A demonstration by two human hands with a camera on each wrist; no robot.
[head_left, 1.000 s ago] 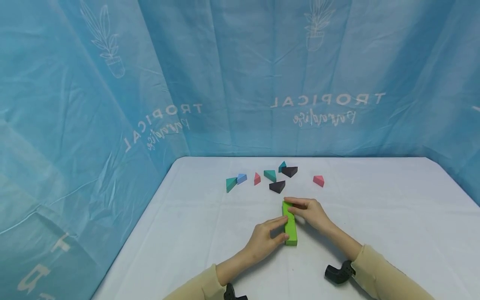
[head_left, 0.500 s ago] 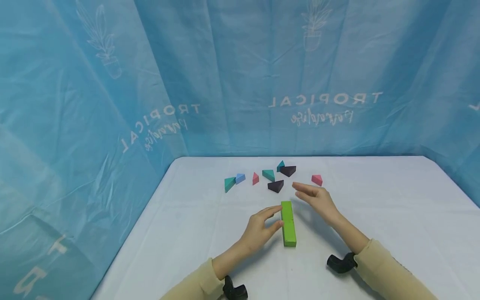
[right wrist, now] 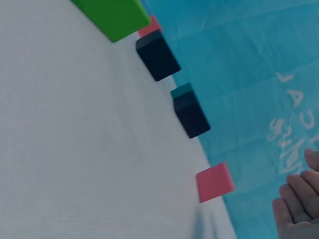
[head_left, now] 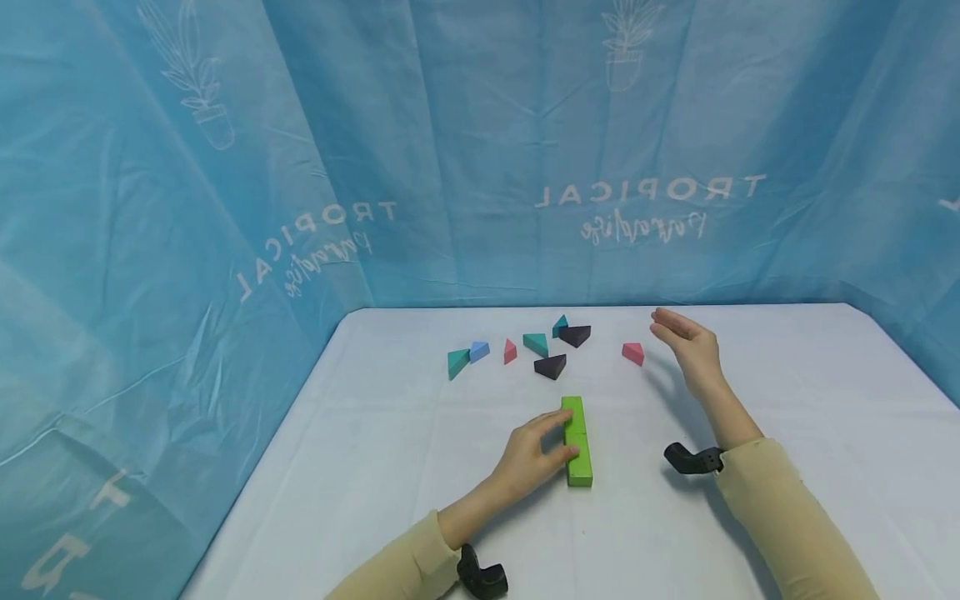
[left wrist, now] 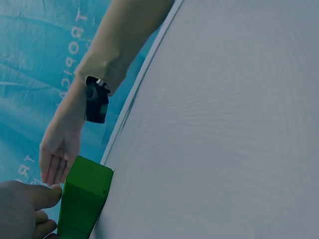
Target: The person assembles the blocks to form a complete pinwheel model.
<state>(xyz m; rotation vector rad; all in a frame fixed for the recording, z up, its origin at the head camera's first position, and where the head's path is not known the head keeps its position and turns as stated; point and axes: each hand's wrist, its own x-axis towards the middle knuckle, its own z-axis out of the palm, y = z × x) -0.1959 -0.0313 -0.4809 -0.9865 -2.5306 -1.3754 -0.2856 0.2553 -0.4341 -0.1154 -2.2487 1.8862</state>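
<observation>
Two green blocks (head_left: 577, 460) lie end to end in a line on the white table. At their left side is my left hand (head_left: 528, 458), its thumb and fingertips touching or very near them, not wrapped round. The left wrist view has the thumb against the side of a green block (left wrist: 85, 199). My right hand (head_left: 688, 346) is raised over the back right of the table, holding nothing, fingers extended together. Closest to it is a red block (head_left: 633, 353), which also shows in the right wrist view, left of the hand (right wrist: 301, 201).
Behind the green blocks lie two black blocks (head_left: 551, 367), several teal blocks (head_left: 536, 343), a blue block (head_left: 479, 352) and a small red wedge (head_left: 510, 352). A blue printed curtain (head_left: 480, 167) hangs along the table's back and left.
My right hand has let go of the far green block and moved up and to the right, past the red block. My left hand stays beside the green blocks, which lie in place.
</observation>
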